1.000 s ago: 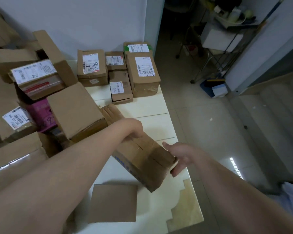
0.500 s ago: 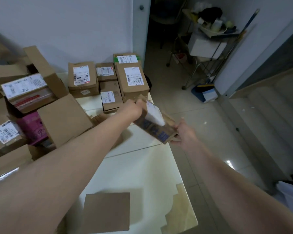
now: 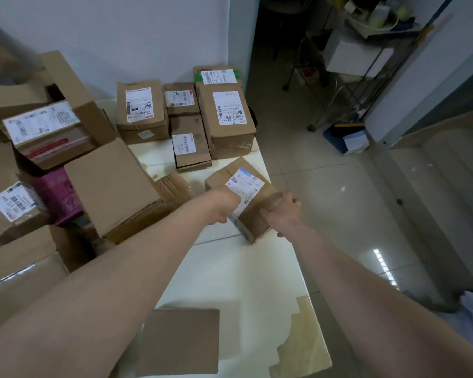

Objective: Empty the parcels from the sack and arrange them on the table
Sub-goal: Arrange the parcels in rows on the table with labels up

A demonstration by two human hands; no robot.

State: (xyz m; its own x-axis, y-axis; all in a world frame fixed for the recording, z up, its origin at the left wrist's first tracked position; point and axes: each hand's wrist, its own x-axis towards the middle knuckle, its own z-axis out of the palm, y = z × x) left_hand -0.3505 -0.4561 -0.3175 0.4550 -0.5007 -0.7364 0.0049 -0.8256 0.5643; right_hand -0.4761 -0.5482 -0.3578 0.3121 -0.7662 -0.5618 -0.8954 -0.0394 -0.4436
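A brown cardboard parcel (image 3: 254, 211) with a white shipping label on top sits near the right edge of the white table (image 3: 243, 282), just in front of a row of labelled parcels. My left hand (image 3: 224, 205) grips its left side and my right hand (image 3: 280, 211) grips its right side. Behind it stand a tall parcel (image 3: 227, 121), a small flat parcel (image 3: 190, 144), another small parcel (image 3: 181, 99) and a wider one (image 3: 141, 111). The sack is not in view.
A heap of cardboard boxes (image 3: 112, 186) and a pink box (image 3: 58, 192) fills the table's left side. A flat brown parcel (image 3: 179, 342) lies at the near edge. Tiled floor, a metal trolley (image 3: 352, 58) and a dustpan (image 3: 347, 137) are to the right.
Both hands have carried the parcel away from me, turned it label-up, and lowered it toward the table in front of the row of labelled parcels.
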